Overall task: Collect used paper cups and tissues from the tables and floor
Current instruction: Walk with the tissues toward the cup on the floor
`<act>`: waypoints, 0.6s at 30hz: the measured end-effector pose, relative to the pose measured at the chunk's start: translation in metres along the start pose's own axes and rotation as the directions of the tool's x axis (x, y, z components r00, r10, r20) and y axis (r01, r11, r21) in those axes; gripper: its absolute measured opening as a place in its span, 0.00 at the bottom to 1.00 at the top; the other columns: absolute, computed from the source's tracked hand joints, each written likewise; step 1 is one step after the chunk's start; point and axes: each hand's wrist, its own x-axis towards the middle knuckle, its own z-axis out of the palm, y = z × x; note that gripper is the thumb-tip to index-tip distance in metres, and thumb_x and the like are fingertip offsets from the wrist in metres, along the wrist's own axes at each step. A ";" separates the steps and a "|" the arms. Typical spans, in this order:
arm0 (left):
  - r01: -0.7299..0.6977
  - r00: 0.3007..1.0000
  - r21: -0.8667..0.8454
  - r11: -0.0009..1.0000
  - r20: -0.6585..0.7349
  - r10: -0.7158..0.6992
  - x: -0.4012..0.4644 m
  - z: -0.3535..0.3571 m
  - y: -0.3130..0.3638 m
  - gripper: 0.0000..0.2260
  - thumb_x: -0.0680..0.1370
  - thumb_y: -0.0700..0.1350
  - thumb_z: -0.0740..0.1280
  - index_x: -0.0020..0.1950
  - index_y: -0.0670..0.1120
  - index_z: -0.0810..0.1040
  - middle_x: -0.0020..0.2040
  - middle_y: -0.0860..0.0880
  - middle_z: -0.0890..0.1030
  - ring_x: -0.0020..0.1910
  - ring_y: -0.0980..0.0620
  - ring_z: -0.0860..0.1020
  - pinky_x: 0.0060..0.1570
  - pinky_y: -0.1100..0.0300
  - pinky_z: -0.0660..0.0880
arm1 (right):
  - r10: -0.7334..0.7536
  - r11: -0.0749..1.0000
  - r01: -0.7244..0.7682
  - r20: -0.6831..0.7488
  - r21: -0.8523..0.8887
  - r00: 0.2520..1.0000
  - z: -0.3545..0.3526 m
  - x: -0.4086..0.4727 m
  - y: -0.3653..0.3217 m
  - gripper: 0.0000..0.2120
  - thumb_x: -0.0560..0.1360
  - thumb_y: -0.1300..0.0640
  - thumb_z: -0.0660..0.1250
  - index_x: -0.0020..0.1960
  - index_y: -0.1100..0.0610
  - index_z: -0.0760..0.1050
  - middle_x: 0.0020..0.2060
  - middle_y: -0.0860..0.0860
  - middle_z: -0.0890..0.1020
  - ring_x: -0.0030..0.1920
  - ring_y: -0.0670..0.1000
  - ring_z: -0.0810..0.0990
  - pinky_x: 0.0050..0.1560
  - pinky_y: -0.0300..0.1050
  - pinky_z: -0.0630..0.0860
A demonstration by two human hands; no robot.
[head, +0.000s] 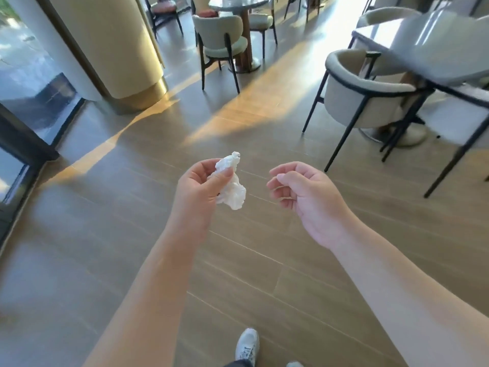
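A crumpled white tissue (232, 185) is held up in front of me, above the wooden floor. My left hand (199, 185) pinches it between thumb and fingers, with most of the tissue sticking out to the right. My right hand (304, 193) hovers a short way to the right of the tissue, palm up, fingers loosely curled and holding nothing. The two hands do not touch. No paper cup shows in this view.
A grey table (449, 46) with beige armchairs (362, 94) stands at the right. Farther back are a round table (238, 2) and a chair (219, 35). A wide column (111, 49) and glass wall (29, 83) line the left. My shoe (247, 345) is below.
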 end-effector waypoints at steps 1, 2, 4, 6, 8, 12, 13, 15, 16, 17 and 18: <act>-0.003 0.999 0.008 1.000 0.049 0.003 0.013 0.004 0.003 0.12 0.73 0.46 0.73 0.54 0.44 0.82 0.41 0.49 0.83 0.36 0.50 0.81 0.37 0.57 0.77 | -0.014 1.000 0.014 -0.041 0.006 0.999 -0.001 0.003 -0.003 0.09 0.78 0.65 0.61 0.46 0.55 0.79 0.39 0.52 0.83 0.36 0.48 0.79 0.38 0.42 0.73; -0.009 0.996 0.014 1.000 0.094 0.008 0.025 0.009 0.005 0.12 0.73 0.46 0.73 0.54 0.44 0.82 0.41 0.49 0.83 0.36 0.49 0.80 0.38 0.55 0.76 | -0.027 1.000 0.028 -0.080 0.010 0.996 -0.003 0.005 -0.007 0.09 0.78 0.65 0.61 0.46 0.55 0.79 0.39 0.52 0.83 0.36 0.48 0.79 0.38 0.42 0.73; -0.016 0.983 0.015 1.000 0.181 0.013 0.045 0.019 0.009 0.11 0.72 0.47 0.74 0.53 0.45 0.83 0.41 0.48 0.83 0.36 0.48 0.80 0.38 0.54 0.75 | -0.055 0.998 0.057 -0.156 0.010 0.986 -0.009 0.007 -0.012 0.09 0.78 0.65 0.61 0.47 0.56 0.79 0.38 0.52 0.83 0.37 0.49 0.79 0.37 0.41 0.73; -0.011 0.961 0.000 1.000 0.276 0.011 0.059 0.035 0.010 0.11 0.72 0.48 0.75 0.51 0.46 0.83 0.39 0.49 0.83 0.35 0.48 0.81 0.36 0.56 0.76 | -0.079 0.997 0.081 -0.235 -0.001 0.969 -0.018 0.004 -0.016 0.09 0.78 0.65 0.61 0.47 0.56 0.79 0.39 0.52 0.83 0.37 0.49 0.79 0.38 0.43 0.73; 0.009 0.930 -0.016 1.000 0.367 -0.003 0.069 0.056 0.007 0.10 0.73 0.46 0.74 0.52 0.44 0.82 0.38 0.48 0.83 0.33 0.48 0.82 0.34 0.58 0.76 | -0.097 0.995 0.096 -0.309 -0.018 0.946 -0.032 -0.003 -0.018 0.08 0.78 0.64 0.62 0.47 0.56 0.79 0.39 0.52 0.84 0.38 0.49 0.79 0.40 0.44 0.73; 0.053 0.850 0.005 0.999 0.524 -0.048 0.078 0.110 -0.002 0.08 0.73 0.45 0.73 0.51 0.46 0.82 0.40 0.48 0.83 0.35 0.47 0.82 0.35 0.57 0.77 | -0.126 0.992 0.118 -0.462 -0.048 0.878 -0.068 -0.025 -0.024 0.08 0.78 0.63 0.62 0.47 0.56 0.79 0.38 0.50 0.84 0.38 0.48 0.80 0.41 0.43 0.74; 0.055 0.828 0.014 0.998 0.558 -0.053 0.078 0.124 -0.004 0.08 0.73 0.45 0.73 0.51 0.46 0.82 0.39 0.47 0.83 0.35 0.47 0.82 0.35 0.57 0.77 | -0.133 0.991 0.122 -0.498 -0.055 0.857 -0.078 -0.031 -0.027 0.08 0.78 0.63 0.62 0.47 0.55 0.80 0.38 0.50 0.84 0.38 0.48 0.80 0.40 0.43 0.74; 0.058 0.779 0.015 0.998 0.624 -0.054 0.074 0.154 -0.009 0.06 0.74 0.44 0.72 0.51 0.45 0.82 0.38 0.47 0.83 0.33 0.47 0.82 0.33 0.58 0.77 | -0.153 0.988 0.138 -0.565 -0.070 0.811 -0.100 -0.043 -0.031 0.07 0.77 0.62 0.63 0.47 0.55 0.80 0.38 0.50 0.85 0.38 0.47 0.81 0.40 0.42 0.75; 0.059 0.757 0.018 0.998 0.651 -0.056 0.072 0.169 -0.011 0.06 0.75 0.43 0.72 0.50 0.45 0.82 0.38 0.48 0.84 0.32 0.49 0.82 0.33 0.59 0.77 | -0.164 0.986 0.150 -0.596 -0.074 0.786 -0.111 -0.050 -0.033 0.07 0.76 0.61 0.63 0.47 0.54 0.80 0.38 0.49 0.85 0.38 0.47 0.81 0.40 0.42 0.75; 0.059 0.736 0.027 0.998 0.674 -0.062 0.069 0.184 -0.013 0.05 0.75 0.43 0.72 0.50 0.46 0.82 0.38 0.48 0.84 0.32 0.50 0.82 0.33 0.59 0.77 | -0.175 0.984 0.164 -0.623 -0.076 0.762 -0.123 -0.056 -0.035 0.07 0.76 0.60 0.64 0.47 0.54 0.80 0.38 0.49 0.85 0.38 0.47 0.81 0.39 0.42 0.76; 0.056 0.718 0.039 0.998 0.693 -0.068 0.066 0.199 -0.015 0.05 0.75 0.43 0.72 0.50 0.46 0.82 0.38 0.49 0.84 0.33 0.51 0.82 0.33 0.60 0.77 | -0.184 0.981 0.177 -0.646 -0.077 0.741 -0.135 -0.063 -0.037 0.07 0.76 0.60 0.64 0.46 0.54 0.80 0.38 0.49 0.85 0.38 0.47 0.81 0.40 0.42 0.76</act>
